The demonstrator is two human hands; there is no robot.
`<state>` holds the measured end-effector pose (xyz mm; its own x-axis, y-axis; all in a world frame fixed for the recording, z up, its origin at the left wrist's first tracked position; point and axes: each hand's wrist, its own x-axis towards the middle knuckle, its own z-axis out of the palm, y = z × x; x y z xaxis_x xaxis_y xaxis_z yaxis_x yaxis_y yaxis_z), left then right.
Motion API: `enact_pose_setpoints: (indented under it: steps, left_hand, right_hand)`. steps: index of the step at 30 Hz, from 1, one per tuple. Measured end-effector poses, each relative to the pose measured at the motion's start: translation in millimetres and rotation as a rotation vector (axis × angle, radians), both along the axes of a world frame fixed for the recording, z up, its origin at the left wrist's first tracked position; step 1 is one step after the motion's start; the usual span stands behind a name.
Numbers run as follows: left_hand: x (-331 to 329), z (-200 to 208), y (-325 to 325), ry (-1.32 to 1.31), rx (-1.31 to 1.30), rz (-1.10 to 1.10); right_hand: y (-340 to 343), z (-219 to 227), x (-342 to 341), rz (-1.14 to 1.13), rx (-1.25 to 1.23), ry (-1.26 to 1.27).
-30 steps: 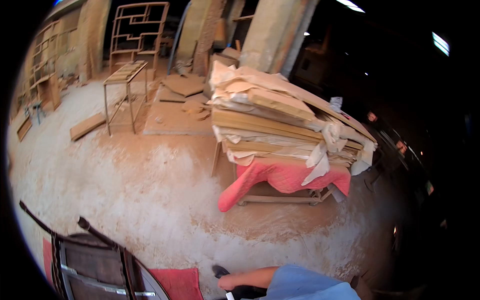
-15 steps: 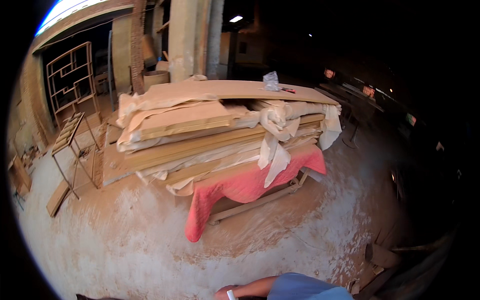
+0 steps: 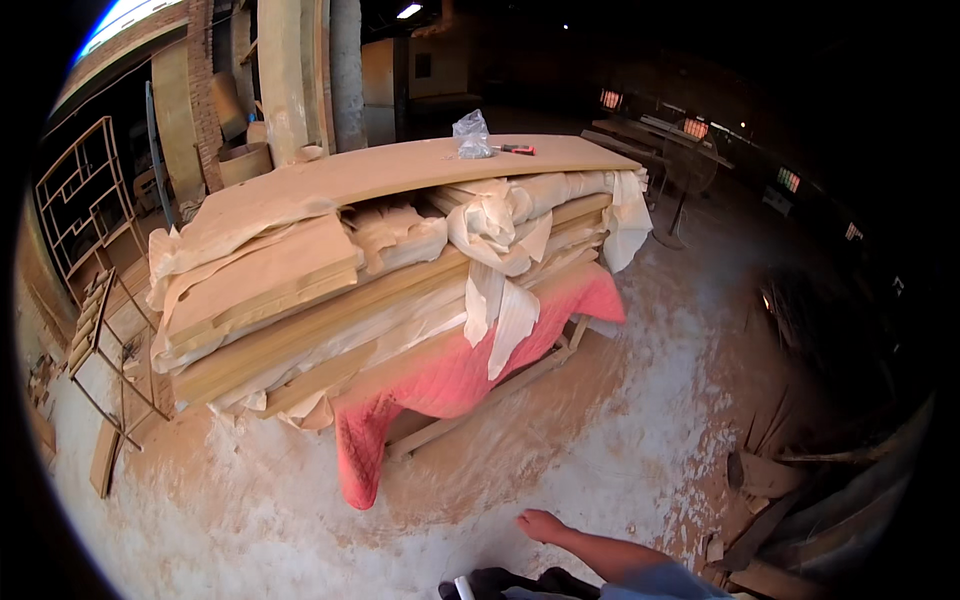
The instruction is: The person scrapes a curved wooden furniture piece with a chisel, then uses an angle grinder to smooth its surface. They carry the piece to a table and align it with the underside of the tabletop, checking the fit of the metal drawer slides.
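My right hand (image 3: 541, 526) hangs over the floor near the lower edge, its forearm reaching in from the lower right. Its fingers look curled closed, with nothing visible in them, and it touches nothing. My left hand is out of view. Ahead stands a tall stack of wooden boards (image 3: 290, 270), partly wrapped in torn pale paper (image 3: 495, 225). Below the boards a red quilted cloth (image 3: 365, 450) drapes over a low wooden frame (image 3: 440, 430). On the top panel lie a clear plastic bag (image 3: 471, 137) and a small red-and-black tool (image 3: 516, 150), its kind unclear.
On the left are a metal stand with rollers (image 3: 92, 320) and a latticed frame (image 3: 85, 190). A pedestal fan (image 3: 690, 165) stands beyond the stack's right end. Wood scraps (image 3: 765, 480) lie at the lower right. The floor (image 3: 250, 530) is dusty.
My view has turned right and come closer to the stack, which sits further left and larger. My right hand and forearm have swung forward and show more fully.
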<state>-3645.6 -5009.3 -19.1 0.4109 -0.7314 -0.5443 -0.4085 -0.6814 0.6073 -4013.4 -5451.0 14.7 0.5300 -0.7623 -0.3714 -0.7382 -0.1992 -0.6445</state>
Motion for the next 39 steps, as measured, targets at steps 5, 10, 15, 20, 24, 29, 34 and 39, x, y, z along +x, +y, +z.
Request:
enact_pose_setpoints:
  steps: [5,10,15,20,24,29,34,39]
  left_hand:
    - [13,112,-238,-0.183,-0.237,0.117]
    - [-22,291,-445,-0.006,-0.603,0.084]
    - [-71,432,-637,0.166,-0.922,0.12]
    - [-64,533,-819,-0.184,-1.021,0.045]
    - [-20,571,-936,-0.627,-0.814,-0.035]
    - [36,562,-1051,-0.852,-0.556,-0.06]
    - [29,574,-1113,-0.863,-0.316,-0.147]
    - [42,577,-1150,-0.747,-0.211,-0.258]
  right_hand:
    - [-15,28,-55,-0.336,0.43,0.009]
    - [-88,0,-73,-0.404,0.569,-0.114]
    - [-189,-15,-133,-0.517,0.574,-0.154]
    - [-284,6,-198,-0.76,0.556,-0.332]
    - [-322,15,-231,-0.863,0.491,-0.358]
    - [-309,-13,-259,-0.94,0.488,-0.435]
    - [-310,-5,-260,-1.09,0.539,-0.429]
    - [-344,-7,-253,-1.113,0.577,-0.475]
